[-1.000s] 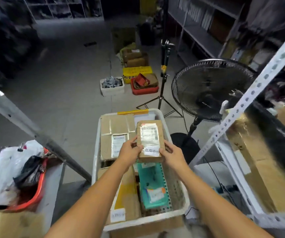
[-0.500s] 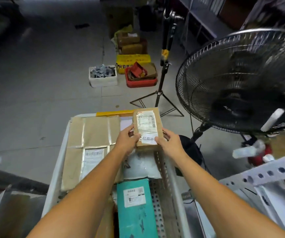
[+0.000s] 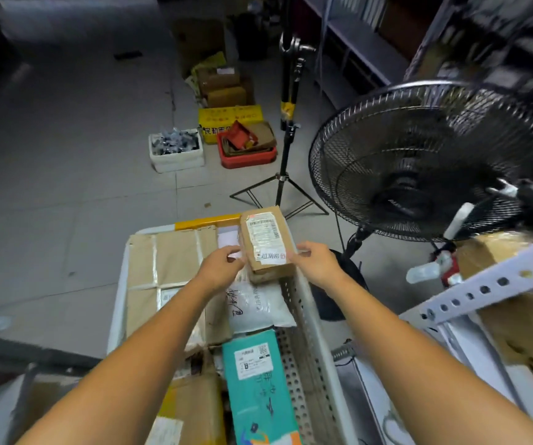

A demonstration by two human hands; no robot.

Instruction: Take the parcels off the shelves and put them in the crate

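Note:
A small brown cardboard parcel [image 3: 266, 244] with a white shipping label lies tilted at the far right corner of the white perforated crate [image 3: 306, 335], on top of other parcels. My right hand [image 3: 314, 263] pinches its near right edge with the fingertips. A small gap separates the loosely curled fingers of my left hand [image 3: 221, 268] from the parcel's left side. Inside the crate lie a large flat brown box [image 3: 165, 261], a white poly bag [image 3: 255, 305] and a teal parcel [image 3: 257, 387].
A black standing fan [image 3: 425, 162] stands close on the right, behind the crate. The white slotted shelf frame [image 3: 489, 287] with cardboard boxes is at right. A black tripod [image 3: 286, 149], a white bin [image 3: 176, 150], a red bin [image 3: 247, 146] and a yellow box stand on the floor ahead.
The small parcel has gone forward and down onto the crate's far right corner. My left hand has come off its side. My head has tipped down toward the crate.

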